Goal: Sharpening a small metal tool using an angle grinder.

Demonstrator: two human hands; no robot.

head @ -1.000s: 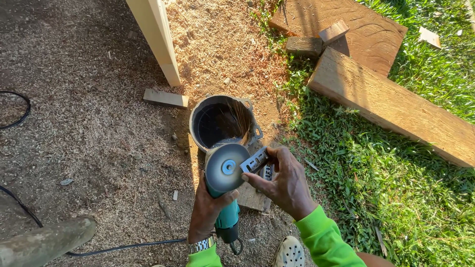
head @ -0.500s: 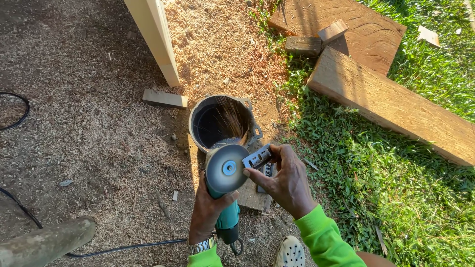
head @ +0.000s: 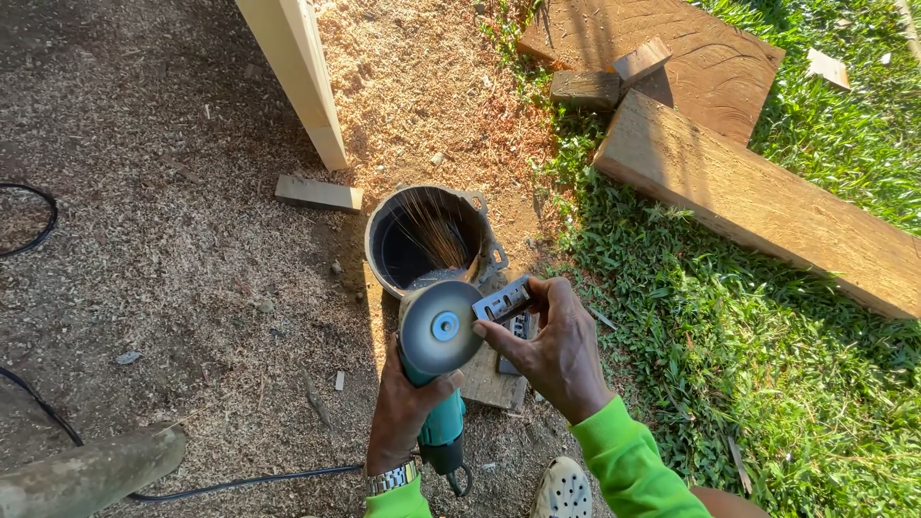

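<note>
Barely any shift since a second ago — right hand [head: 556, 350] has eased the small metal piece [head: 502, 303] slightly closer to the disc [head: 440, 327]. Left hand [head: 403, 408] clenched round the teal angle grinder [head: 436, 403] body, disc facing up. Right fingers pinch the metal piece at the disc's edge. Just beyond — black bucket [head: 384, 251] on sawdust, then a white post [head: 297, 77], timber beam [head: 767, 206] on grass.
</note>
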